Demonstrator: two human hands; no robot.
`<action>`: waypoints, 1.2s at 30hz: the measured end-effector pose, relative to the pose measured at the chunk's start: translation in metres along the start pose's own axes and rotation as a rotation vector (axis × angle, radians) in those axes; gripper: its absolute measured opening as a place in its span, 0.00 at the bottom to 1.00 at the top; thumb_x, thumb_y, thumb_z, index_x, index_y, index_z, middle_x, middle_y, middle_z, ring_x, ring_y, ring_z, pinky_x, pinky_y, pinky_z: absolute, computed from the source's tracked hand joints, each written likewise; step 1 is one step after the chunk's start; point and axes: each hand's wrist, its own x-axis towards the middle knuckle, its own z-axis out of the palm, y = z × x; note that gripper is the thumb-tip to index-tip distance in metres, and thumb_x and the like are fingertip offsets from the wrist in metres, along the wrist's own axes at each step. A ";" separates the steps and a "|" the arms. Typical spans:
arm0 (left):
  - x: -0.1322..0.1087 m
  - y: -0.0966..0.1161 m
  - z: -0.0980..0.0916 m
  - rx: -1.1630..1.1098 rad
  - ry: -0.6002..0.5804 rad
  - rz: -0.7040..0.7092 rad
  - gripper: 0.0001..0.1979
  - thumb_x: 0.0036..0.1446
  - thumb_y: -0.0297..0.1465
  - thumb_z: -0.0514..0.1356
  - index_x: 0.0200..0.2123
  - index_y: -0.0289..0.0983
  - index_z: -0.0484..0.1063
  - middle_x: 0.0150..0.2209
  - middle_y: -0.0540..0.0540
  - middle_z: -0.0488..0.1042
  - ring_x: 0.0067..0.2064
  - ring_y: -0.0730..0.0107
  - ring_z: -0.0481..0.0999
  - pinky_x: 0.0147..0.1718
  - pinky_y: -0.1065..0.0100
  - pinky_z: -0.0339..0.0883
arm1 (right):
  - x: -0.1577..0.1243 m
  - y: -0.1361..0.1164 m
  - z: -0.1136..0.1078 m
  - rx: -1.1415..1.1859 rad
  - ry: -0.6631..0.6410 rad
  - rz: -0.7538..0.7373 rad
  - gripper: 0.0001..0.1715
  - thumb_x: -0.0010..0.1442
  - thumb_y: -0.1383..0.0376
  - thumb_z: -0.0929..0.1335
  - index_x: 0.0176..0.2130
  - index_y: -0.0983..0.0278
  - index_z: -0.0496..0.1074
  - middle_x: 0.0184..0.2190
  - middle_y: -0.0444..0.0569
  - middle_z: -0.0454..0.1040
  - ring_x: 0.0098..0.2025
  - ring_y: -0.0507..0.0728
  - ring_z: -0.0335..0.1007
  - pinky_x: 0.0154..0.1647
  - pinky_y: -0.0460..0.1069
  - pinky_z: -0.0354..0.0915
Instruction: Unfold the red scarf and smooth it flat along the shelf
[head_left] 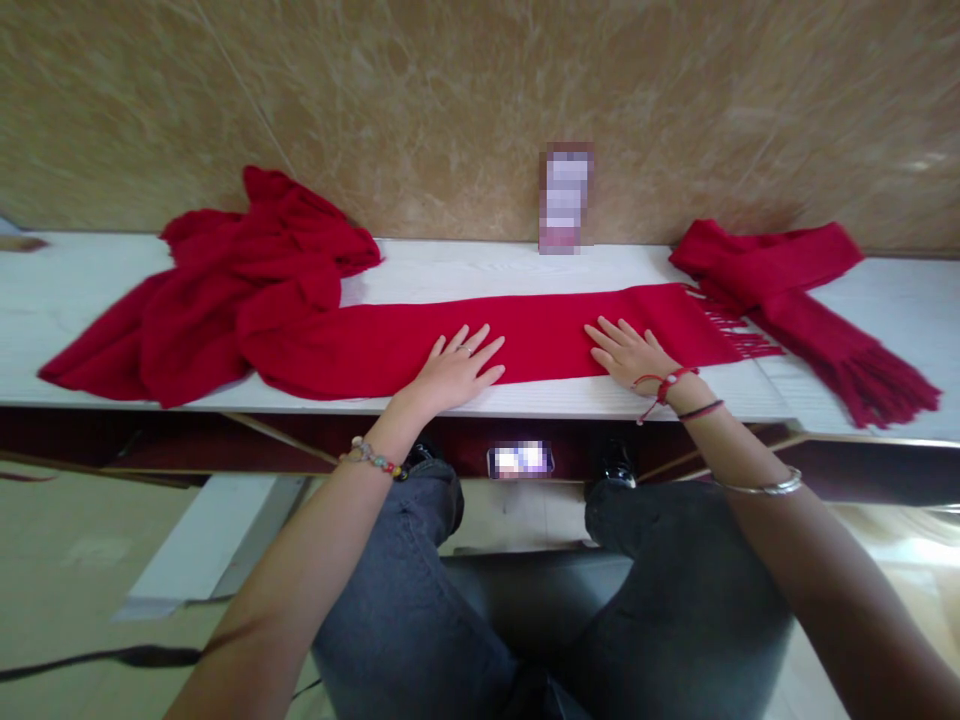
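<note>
A long red scarf (536,335) lies flat across the white table, its fringed end toward the right. Its left part runs into a crumpled heap of red cloth (225,290). My left hand (460,370) rests on the flat stretch near its front edge, fingers spread, with a ring on one finger. Farther right, my right hand (628,355) lies on the same stretch with its fingers spread, short of the fringe. Neither hand grips the cloth. Beyond the fringe, a second red fringed scarf (799,285) lies folded over itself.
Behind the white table (450,262) rises a brown marbled wall (420,120). A blurred-out upright object (566,198) stands against it. Below the front edge, a phone-like object (520,460) lies on a dark red shelf. A white box (202,540) is at the lower left.
</note>
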 end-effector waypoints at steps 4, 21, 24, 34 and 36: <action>-0.007 -0.003 -0.005 0.001 -0.043 -0.039 0.29 0.64 0.45 0.40 0.66 0.48 0.44 0.69 0.51 0.38 0.68 0.55 0.38 0.63 0.47 0.38 | -0.005 0.019 0.000 -0.034 0.023 0.073 0.31 0.66 0.58 0.52 0.64 0.63 0.55 0.65 0.56 0.53 0.64 0.69 0.49 0.59 0.68 0.53; 0.032 0.049 -0.004 -0.065 -0.022 -0.047 0.32 0.61 0.51 0.42 0.66 0.50 0.46 0.69 0.50 0.37 0.67 0.38 0.32 0.61 0.40 0.35 | 0.010 0.014 -0.002 0.000 0.026 0.124 0.32 0.66 0.55 0.51 0.65 0.62 0.52 0.66 0.55 0.50 0.65 0.67 0.47 0.60 0.69 0.49; 0.025 0.036 -0.006 -0.065 -0.051 -0.080 0.35 0.58 0.54 0.43 0.66 0.50 0.44 0.69 0.50 0.35 0.67 0.36 0.31 0.61 0.39 0.35 | 0.007 0.020 0.000 -0.015 0.041 0.095 0.32 0.66 0.56 0.51 0.65 0.61 0.52 0.66 0.55 0.51 0.65 0.68 0.48 0.59 0.70 0.50; 0.023 0.040 -0.009 -0.071 0.141 -0.103 0.29 0.64 0.44 0.38 0.66 0.44 0.46 0.69 0.46 0.37 0.68 0.44 0.35 0.62 0.41 0.36 | 0.020 -0.027 -0.018 0.078 0.218 0.041 0.33 0.66 0.56 0.52 0.66 0.65 0.51 0.67 0.55 0.47 0.68 0.67 0.39 0.61 0.70 0.45; 0.030 0.041 -0.007 -0.069 0.145 -0.145 0.30 0.64 0.45 0.38 0.67 0.45 0.45 0.69 0.47 0.37 0.68 0.43 0.35 0.61 0.39 0.37 | 0.020 -0.040 -0.016 0.060 0.131 -0.016 0.32 0.66 0.56 0.52 0.66 0.63 0.50 0.67 0.53 0.46 0.68 0.67 0.40 0.61 0.70 0.46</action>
